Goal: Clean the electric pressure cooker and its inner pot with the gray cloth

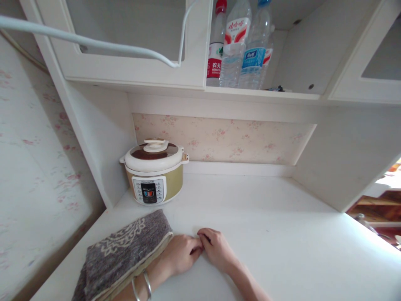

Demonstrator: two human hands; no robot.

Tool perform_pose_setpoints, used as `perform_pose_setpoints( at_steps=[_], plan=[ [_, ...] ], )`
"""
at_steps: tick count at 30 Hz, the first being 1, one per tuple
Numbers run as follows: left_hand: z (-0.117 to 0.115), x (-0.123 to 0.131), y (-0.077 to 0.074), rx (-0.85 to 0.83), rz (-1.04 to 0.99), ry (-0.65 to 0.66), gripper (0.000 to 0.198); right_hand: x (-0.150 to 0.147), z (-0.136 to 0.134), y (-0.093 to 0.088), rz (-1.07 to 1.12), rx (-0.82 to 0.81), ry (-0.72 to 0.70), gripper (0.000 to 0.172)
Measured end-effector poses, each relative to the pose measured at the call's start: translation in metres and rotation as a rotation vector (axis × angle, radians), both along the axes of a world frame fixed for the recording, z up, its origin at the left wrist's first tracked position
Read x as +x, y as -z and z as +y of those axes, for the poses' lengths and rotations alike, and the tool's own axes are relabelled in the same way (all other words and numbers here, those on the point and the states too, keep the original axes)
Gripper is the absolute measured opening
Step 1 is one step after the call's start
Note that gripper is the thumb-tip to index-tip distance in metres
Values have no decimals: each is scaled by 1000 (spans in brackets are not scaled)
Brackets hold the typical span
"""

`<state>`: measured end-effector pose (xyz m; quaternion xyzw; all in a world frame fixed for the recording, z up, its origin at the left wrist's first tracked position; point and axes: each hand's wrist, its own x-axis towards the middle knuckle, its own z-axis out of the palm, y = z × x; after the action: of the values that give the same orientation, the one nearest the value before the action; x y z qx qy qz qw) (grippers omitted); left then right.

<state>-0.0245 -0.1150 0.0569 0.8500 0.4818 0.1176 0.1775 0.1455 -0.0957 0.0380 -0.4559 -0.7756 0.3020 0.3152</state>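
Note:
On the white countertop (pixel 266 242), my left hand (pixel 181 253) and my right hand (pixel 216 247) meet at the fingertips. The fingers of both are curled in, and no object shows in either. Two silver bangles (pixel 147 285) circle my left wrist. Along my left forearm lies a folded grey cloth (pixel 131 246) with a pale floral pattern and a light edge. Whether it rests on the arm or only against it, I cannot tell. Behind the cloth stands a rice cooker (pixel 153 173), green and white, with its lid on and a control panel in front.
Above the counter hangs a white cabinet (pixel 263 95) with several plastic bottles (pixel 234 46) in an open compartment. A white wire or tube (pixel 119 49) crosses the upper left. White side panels (pixel 347 150) bound the counter niche, and flowered wallpaper (pixel 34 175) covers the left wall.

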Motion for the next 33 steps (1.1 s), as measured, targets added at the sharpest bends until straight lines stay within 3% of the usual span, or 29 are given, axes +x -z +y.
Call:
perform_pose_setpoints(
  at_steps=[33],
  plan=[
    [1, -1, 4, 32, 29, 20, 25, 2, 2, 5, 2, 4, -4, 27]
  ],
)
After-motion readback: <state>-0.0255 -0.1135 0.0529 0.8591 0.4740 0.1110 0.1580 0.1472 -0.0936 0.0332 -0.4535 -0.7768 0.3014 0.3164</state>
